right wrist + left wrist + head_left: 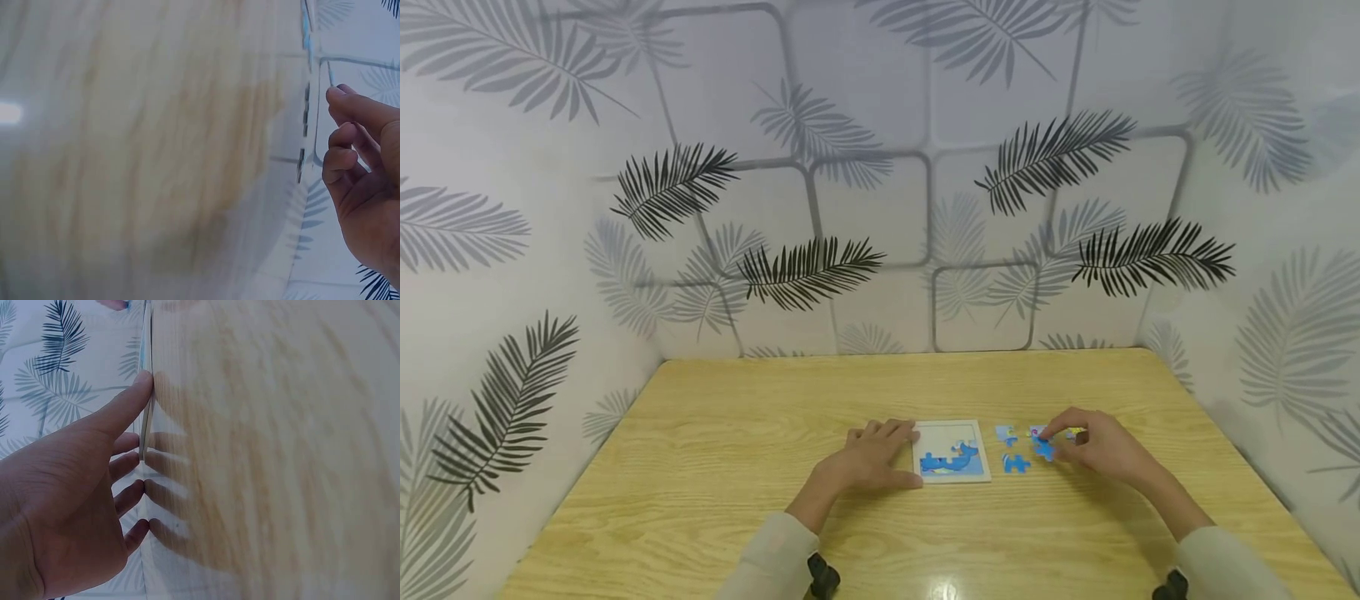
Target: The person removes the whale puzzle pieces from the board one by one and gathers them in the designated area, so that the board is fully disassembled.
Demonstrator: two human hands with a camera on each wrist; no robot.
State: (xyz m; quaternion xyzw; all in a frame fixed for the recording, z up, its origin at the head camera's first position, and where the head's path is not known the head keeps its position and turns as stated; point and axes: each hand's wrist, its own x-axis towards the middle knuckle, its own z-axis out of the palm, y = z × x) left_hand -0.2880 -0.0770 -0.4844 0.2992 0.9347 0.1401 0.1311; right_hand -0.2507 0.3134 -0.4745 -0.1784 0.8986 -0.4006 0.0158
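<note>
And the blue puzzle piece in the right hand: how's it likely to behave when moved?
The puzzle piece is probably stiff, since it sticks out straight from the right hand in the right wrist view. Its thin edge suggests it's light. Laid flat like the loose pieces, it would likely slide, not roll.

A yellow wood-grain table [715, 433] carries a flat, white-rimmed square puzzle tray [937, 437]; toward the tray's three o'clock, loose, flat, blue-patterned jigsaw pieces [1017, 464] lie just beside it.
</note>
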